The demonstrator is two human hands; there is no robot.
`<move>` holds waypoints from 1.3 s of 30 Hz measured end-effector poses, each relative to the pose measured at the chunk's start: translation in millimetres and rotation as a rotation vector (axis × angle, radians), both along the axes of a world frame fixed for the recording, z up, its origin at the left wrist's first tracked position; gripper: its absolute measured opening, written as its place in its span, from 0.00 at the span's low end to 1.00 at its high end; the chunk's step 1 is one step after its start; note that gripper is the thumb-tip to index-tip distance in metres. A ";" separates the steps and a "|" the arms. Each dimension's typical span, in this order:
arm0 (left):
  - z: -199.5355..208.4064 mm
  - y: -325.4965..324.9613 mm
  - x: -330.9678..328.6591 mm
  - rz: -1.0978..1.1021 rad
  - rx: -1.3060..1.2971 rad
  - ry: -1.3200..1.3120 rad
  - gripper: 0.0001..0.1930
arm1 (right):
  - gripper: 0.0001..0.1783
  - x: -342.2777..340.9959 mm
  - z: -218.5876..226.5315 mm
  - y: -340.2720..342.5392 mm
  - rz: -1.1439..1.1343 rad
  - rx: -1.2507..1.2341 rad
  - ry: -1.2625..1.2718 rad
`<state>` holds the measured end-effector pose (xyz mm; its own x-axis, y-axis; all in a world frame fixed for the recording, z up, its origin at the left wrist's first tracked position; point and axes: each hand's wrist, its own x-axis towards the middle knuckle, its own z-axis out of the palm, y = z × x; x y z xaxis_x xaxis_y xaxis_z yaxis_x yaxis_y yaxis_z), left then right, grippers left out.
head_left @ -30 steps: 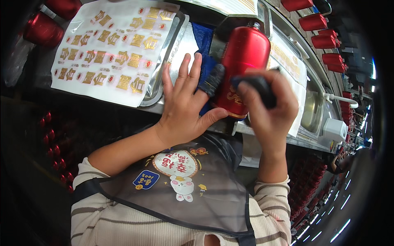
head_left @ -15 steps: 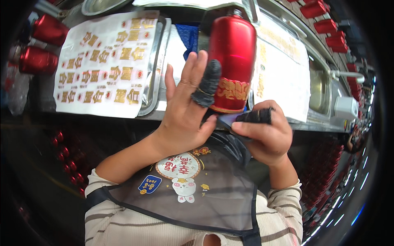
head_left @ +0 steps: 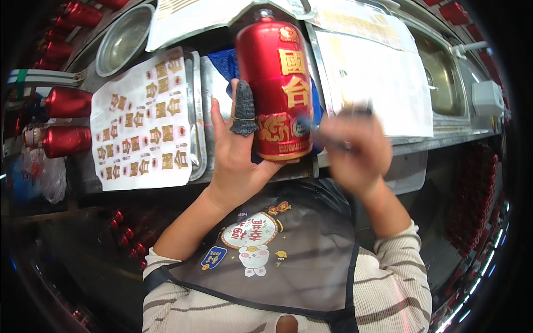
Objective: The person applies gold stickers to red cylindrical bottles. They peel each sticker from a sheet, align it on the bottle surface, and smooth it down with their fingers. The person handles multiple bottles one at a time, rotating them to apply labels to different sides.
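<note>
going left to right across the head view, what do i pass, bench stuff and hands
Two plain-looking red bottles → white sheet of gold character stickers → left hand → red bottle with gold characters → right hand, blurred → sink basin → white plastic jug

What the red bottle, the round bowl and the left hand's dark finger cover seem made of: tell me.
Red bottle: glossy, metallic-looking coating, given its bright sheen; glass or metal underneath, I can't tell. Round bowl: probably smooth metal, from its grey shine. Dark finger cover: apparently knit fabric, by its matte, fuzzy texture.
</note>
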<state>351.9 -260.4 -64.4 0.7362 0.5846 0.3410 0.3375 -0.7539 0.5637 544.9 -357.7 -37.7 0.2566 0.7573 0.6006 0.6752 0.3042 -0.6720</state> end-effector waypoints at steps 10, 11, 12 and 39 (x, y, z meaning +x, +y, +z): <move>21.1 -6.6 11.3 0.055 -0.271 -0.007 0.50 | 0.18 -9.5 7.4 -15.4 0.191 0.119 -0.141; 25.1 -5.6 13.3 0.031 -0.204 0.033 0.49 | 0.16 -9.4 13.6 -17.6 0.171 -0.040 0.061; 29.5 -4.1 16.2 0.009 -0.131 0.062 0.48 | 0.14 -8.2 21.3 -18.9 0.135 -0.180 0.262; 26.0 -2.0 16.1 0.127 -0.873 -0.493 0.27 | 0.13 -2.7 1.6 3.8 0.112 -0.557 0.735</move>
